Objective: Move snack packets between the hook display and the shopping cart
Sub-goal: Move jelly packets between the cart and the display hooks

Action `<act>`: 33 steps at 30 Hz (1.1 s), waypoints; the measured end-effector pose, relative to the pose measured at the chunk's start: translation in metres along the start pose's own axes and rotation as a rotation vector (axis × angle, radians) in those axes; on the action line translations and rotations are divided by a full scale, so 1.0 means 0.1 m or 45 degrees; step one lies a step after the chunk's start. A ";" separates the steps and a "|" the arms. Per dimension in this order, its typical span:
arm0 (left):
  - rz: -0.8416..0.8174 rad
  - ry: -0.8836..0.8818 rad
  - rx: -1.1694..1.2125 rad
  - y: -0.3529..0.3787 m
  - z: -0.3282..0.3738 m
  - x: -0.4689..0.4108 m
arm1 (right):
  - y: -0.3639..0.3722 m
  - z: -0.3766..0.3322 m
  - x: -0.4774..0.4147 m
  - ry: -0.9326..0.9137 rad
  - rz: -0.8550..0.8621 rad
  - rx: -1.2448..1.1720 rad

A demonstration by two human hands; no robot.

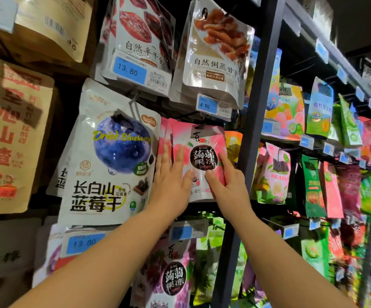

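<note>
The hook display (258, 107) fills the view, its rows crowded with hanging packets. The cart is out of sight, so how many packets have changed places cannot be told.

The one transfer shown is midway. The pink packet (200, 156) is at the front of a stack of like packets, its top up by the hook, and both hands are on it. Whether it is going on or coming off cannot be told from here, nor whether its hole is threaded. What seems left is either a last push home or a pull off and a carry to the cart.

Room is tight. The blueberry packet (113, 156) hangs just beside on the left, its edge next to the left hand (171, 185). The dark post of the display stands just beside the right hand (229, 185). Overhead hangs a sweet-potato packet (215, 52), its price tag (206, 105) just above the pink packet's top. Below runs another row. The free way is straight outward, toward the person.

The hands are apart. The left lies flat on the packet's left side, fingers straight. The right appears to pinch the lower right edge, thumb on the front.
</note>
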State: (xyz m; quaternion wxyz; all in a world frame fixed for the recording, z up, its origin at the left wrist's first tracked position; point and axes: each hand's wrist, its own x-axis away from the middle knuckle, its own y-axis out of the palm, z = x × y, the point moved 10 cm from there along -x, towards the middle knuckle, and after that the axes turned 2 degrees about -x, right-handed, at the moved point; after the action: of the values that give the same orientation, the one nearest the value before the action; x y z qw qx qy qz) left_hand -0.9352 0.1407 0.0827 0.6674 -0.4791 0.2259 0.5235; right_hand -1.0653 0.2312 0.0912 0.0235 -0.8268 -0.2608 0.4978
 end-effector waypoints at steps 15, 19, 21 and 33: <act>0.118 0.003 0.007 -0.07 0.30 0.99 | -0.33 -0.14 0.75 0.000 0.117 0.173; -0.026 0.014 0.087 0.41 0.41 1.44 | -0.49 0.25 1.23 0.173 0.116 0.226; -0.188 0.007 0.101 0.75 0.48 1.71 | -0.61 0.49 1.54 0.292 0.102 0.252; -1.469 0.137 0.123 2.53 0.96 4.88 | -2.11 1.85 4.90 1.215 0.011 0.565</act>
State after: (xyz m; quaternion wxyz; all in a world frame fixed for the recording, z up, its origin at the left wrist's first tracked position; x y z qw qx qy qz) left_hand -1.0152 0.4585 -0.3686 0.8534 -0.5196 -0.0146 0.0389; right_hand -1.1257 0.5952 -0.3362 0.3122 -0.9378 -0.1059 0.1092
